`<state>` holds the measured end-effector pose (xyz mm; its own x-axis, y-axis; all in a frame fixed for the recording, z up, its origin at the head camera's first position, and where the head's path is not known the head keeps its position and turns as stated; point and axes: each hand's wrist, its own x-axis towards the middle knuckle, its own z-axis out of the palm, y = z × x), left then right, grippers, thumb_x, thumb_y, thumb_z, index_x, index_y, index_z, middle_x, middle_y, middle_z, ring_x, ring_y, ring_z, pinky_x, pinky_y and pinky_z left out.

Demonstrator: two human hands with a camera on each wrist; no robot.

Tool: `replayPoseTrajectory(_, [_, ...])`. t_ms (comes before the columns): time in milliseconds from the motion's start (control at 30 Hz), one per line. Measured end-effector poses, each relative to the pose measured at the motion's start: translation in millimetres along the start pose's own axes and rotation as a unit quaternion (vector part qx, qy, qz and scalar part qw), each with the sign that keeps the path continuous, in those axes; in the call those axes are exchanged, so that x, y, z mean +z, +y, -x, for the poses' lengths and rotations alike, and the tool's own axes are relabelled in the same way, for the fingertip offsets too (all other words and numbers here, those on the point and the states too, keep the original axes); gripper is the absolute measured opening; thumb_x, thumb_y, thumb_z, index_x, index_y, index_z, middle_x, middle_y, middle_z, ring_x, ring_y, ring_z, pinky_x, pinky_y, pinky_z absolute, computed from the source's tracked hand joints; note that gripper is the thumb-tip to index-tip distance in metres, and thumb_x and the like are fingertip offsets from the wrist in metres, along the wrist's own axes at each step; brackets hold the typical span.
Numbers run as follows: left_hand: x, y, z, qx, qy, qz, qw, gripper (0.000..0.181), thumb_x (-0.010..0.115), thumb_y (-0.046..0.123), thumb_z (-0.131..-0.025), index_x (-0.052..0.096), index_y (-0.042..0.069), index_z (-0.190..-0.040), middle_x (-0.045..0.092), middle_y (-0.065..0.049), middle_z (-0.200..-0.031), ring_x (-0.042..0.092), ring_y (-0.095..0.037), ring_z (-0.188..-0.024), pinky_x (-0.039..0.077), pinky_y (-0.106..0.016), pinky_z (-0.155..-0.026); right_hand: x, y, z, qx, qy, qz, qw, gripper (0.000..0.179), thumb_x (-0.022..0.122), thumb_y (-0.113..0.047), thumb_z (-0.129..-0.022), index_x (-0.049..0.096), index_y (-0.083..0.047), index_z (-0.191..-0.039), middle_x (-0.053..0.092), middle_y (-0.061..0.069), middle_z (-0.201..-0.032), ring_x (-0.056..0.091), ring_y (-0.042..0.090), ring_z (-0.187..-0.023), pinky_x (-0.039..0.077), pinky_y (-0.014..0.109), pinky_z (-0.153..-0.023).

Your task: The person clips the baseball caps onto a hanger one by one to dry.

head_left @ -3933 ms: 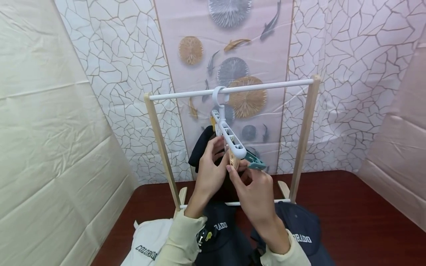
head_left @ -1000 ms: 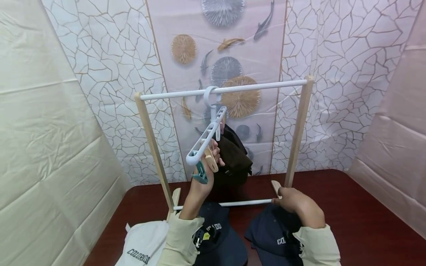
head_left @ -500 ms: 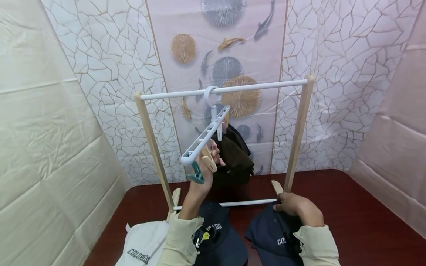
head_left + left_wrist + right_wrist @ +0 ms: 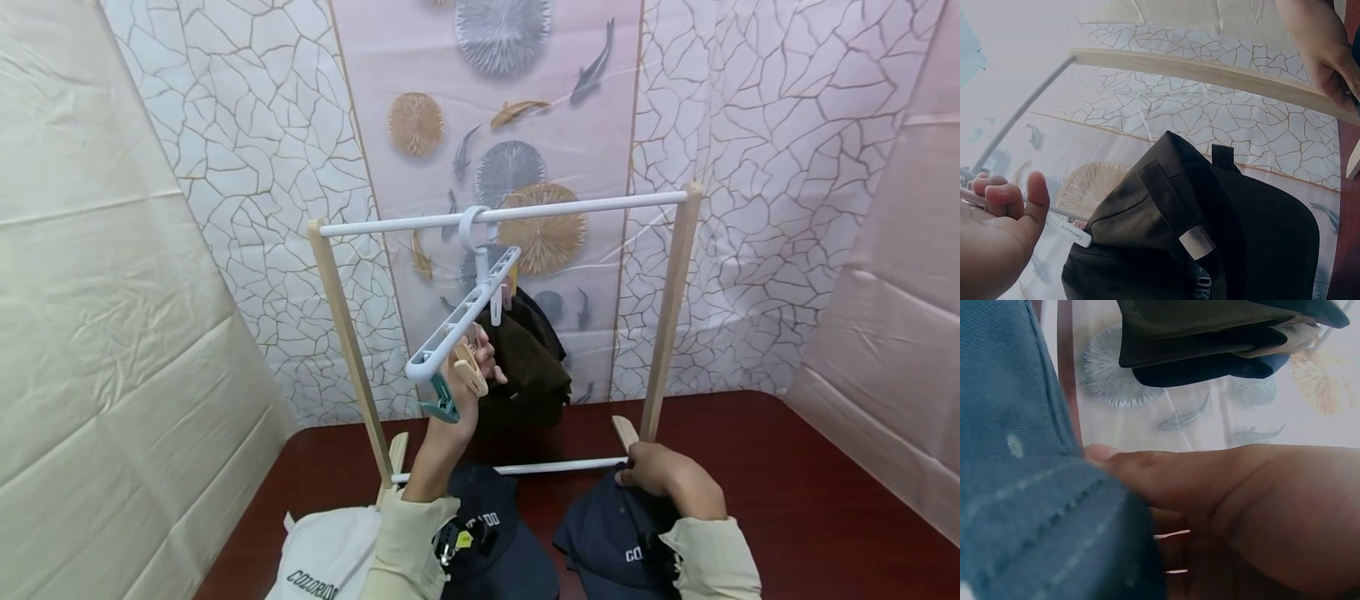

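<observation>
A white clip hanger [image 4: 457, 321] hangs by its hook from the rack's top bar. My left hand [image 4: 468, 379] is raised beneath its near half, fingers curled on a pale clothespin [image 4: 971, 195] at the left wrist view's edge. A beige clothespin [image 4: 469, 372] and a teal clothespin [image 4: 442, 398] dangle beside that hand. From the hanger's far half hangs a dark brown cap [image 4: 1135, 250], with a white clothespin [image 4: 1071, 231] at its edge. Low on the right, my right hand [image 4: 667, 475] pinches the back edge of a navy cap [image 4: 1029, 512], thumb over the fabric.
A wooden rack post [image 4: 667, 317] rises just behind my right hand; another post [image 4: 348, 350] stands left. A white lower bar [image 4: 562, 467] crosses behind the caps. A white cap [image 4: 330, 546] and another navy cap [image 4: 498, 546] lie on the dark red table [image 4: 795, 492].
My right hand has left the hanger's clothespins and gone down to the right navy cap, gripping its edge. The hanger has turned, its near end now pointing left. The left hand stays under it.
</observation>
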<state>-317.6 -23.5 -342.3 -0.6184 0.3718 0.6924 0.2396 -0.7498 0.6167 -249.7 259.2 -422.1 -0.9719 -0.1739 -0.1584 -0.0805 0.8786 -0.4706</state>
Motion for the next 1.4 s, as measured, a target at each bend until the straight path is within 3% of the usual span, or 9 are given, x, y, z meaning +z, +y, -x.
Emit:
replayPoseTrajectory(133, [-27.0, -12.6, -7.4, -0.013, -0.051, 0.041, 0.9978, 0.035, 0.082, 0.046, -0.088, 0.065, 0.016, -0.095, 0.055, 0.009, -0.072, 0.049, -0.002, -0.060, 0.057, -0.021, -0.066, -0.6, -0.8, -2.0, -0.007, 0.017, -0.001, 0.9998, 0.016, 0.070, -0.011, -0.100, 0.062, 0.001, -0.095, 0.060, 0.010, -0.089, 0.055, 0.024, -0.080, 0.046, 0.040, -0.075])
replayPoseTrajectory(167, [-26.2, -11.1, -7.4, -0.015, -0.052, 0.036, 0.9979, 0.037, 0.084, 0.047, -0.085, 0.064, 0.018, -0.095, 0.056, 0.010, -0.073, 0.049, -0.002, -0.061, 0.057, -0.022, -0.066, -0.6, -1.1, -2.2, -0.010, 0.021, -0.005, 0.9997, 0.015, 0.070, -0.011, -0.100, 0.063, 0.001, -0.094, 0.060, 0.010, -0.088, 0.055, 0.023, -0.079, 0.046, 0.040, -0.074])
replayPoseTrajectory(267, [-22.3, -5.2, -5.7, -0.022, -0.069, 0.039, 0.9966, 0.028, 0.079, 0.044, -0.091, 0.064, 0.021, -0.097, 0.059, 0.012, -0.077, 0.052, -0.001, -0.066, 0.057, -0.022, -0.069, -1.3, -3.2, -3.1, -0.023, 0.037, -0.016, 0.9989, 0.015, 0.072, -0.012, -0.098, 0.066, -0.001, -0.090, 0.061, 0.007, -0.084, 0.055, 0.020, -0.076, 0.046, 0.037, -0.071])
replayPoseTrajectory(333, [-11.2, 2.0, -2.7, -0.018, -0.071, 0.041, 0.9965, 0.023, 0.075, 0.042, -0.095, 0.065, 0.022, -0.098, 0.059, 0.013, -0.077, 0.052, 0.000, -0.068, 0.056, -0.021, -0.071, -1.8, -5.1, -3.6, -0.035, 0.051, -0.023, 0.9978, 0.015, 0.074, -0.012, -0.097, 0.068, -0.003, -0.086, 0.061, 0.004, -0.080, 0.055, 0.019, -0.073, 0.046, 0.036, -0.069])
replayPoseTrajectory(467, [29.3, 21.0, 7.2, -0.008, -0.002, -0.010, 0.9999, 0.033, 0.077, 0.050, -0.093, 0.062, 0.020, -0.092, 0.053, 0.013, -0.074, 0.046, 0.002, -0.064, 0.053, -0.017, -0.067, -2.7, -9.6, -3.3, -0.050, 0.074, -0.040, 0.9952, 0.016, 0.076, -0.013, -0.096, 0.068, -0.006, -0.084, 0.060, 0.002, -0.076, 0.054, 0.017, -0.069, 0.044, 0.035, -0.066])
replayPoseTrajectory(567, [48.9, 29.7, 11.7, -0.006, 0.036, -0.047, 0.9982, 0.040, 0.078, 0.056, -0.089, 0.061, 0.020, -0.089, 0.052, 0.014, -0.072, 0.043, 0.003, -0.062, 0.052, -0.014, -0.065, -3.9, -14.2, -1.5, -0.054, 0.080, -0.045, 0.9943, 0.019, 0.075, -0.016, -0.097, 0.067, -0.008, -0.082, 0.056, 0.002, -0.073, 0.051, 0.017, -0.066, 0.042, 0.034, -0.063])
replayPoseTrajectory(633, [50.6, 31.6, 11.5, -0.008, 0.027, -0.045, 0.9986, 0.040, 0.078, 0.057, -0.090, 0.061, 0.021, -0.089, 0.052, 0.015, -0.072, 0.044, 0.004, -0.061, 0.052, -0.014, -0.066, -5.4, -18.1, 0.2, -0.055, 0.086, -0.039, 0.9940, 0.024, 0.074, -0.019, -0.098, 0.065, -0.010, -0.078, 0.052, 0.001, -0.070, 0.049, 0.017, -0.063, 0.040, 0.033, -0.062])
replayPoseTrajectory(1000, [55.9, 28.5, 16.2, -0.009, 0.092, -0.089, 0.9917, 0.045, 0.071, 0.063, -0.093, 0.056, 0.020, -0.092, 0.047, 0.012, -0.073, 0.040, 0.000, -0.062, 0.051, -0.016, -0.065, -21.4, -39.3, 17.4, -0.101, 0.110, -0.011, 0.9887, 0.038, 0.072, -0.031, -0.099, 0.055, -0.016, -0.068, 0.041, -0.006, -0.062, 0.043, 0.014, -0.056, 0.036, 0.032, -0.057])
replayPoseTrajectory(1400, [54.1, 25.2, 18.4, -0.005, 0.084, -0.105, 0.9909, 0.048, 0.066, 0.065, -0.094, 0.053, 0.018, -0.095, 0.046, 0.011, -0.076, 0.041, -0.002, -0.065, 0.051, -0.017, -0.066, -33.7, -57.9, 36.7, -0.109, 0.116, -0.012, 0.9871, 0.047, 0.073, -0.042, -0.097, 0.050, -0.019, -0.064, 0.038, -0.008, -0.060, 0.041, 0.014, -0.055, 0.033, 0.030, -0.057])
